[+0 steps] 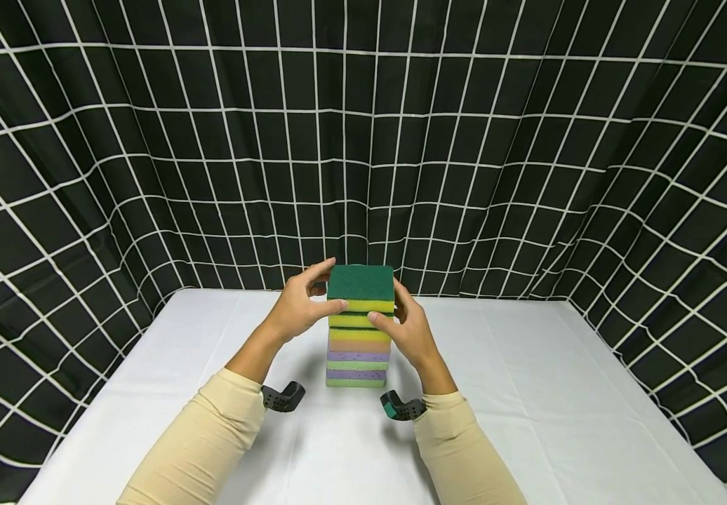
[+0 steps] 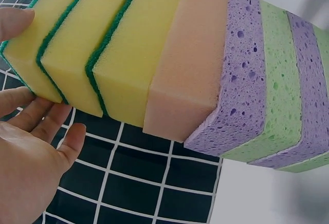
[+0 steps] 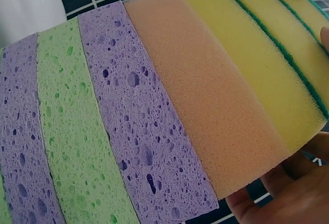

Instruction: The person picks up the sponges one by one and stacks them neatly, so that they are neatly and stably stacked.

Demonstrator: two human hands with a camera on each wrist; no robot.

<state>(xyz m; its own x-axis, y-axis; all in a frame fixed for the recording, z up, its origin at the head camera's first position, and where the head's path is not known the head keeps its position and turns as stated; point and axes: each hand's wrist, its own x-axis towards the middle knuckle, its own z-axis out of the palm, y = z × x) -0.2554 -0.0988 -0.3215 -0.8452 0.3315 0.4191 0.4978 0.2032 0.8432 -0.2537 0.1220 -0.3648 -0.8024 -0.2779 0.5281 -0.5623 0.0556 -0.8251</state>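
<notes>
A tall stack of sponges stands upright on the white-covered table. On top is a yellow sponge with a dark green scouring face (image 1: 361, 282). Two more yellow-and-green sponges lie beneath it, then a peach sponge (image 3: 205, 90). Below that, porous purple sponges (image 2: 241, 54) alternate with light green ones (image 3: 72, 106). My left hand (image 1: 294, 308) holds the top sponge at its left side, thumb across the front face and fingers along the side. On the right side, my right hand (image 1: 415, 330) grips the upper stack, its thumb on the front of the second sponge.
White cloth covers the table (image 1: 509, 393). Behind and on both sides hangs a black curtain with a white grid (image 1: 351, 154). Dark wrist-worn devices sit at the left cuff (image 1: 283, 397) and the right cuff (image 1: 403, 407), beside the stack's base.
</notes>
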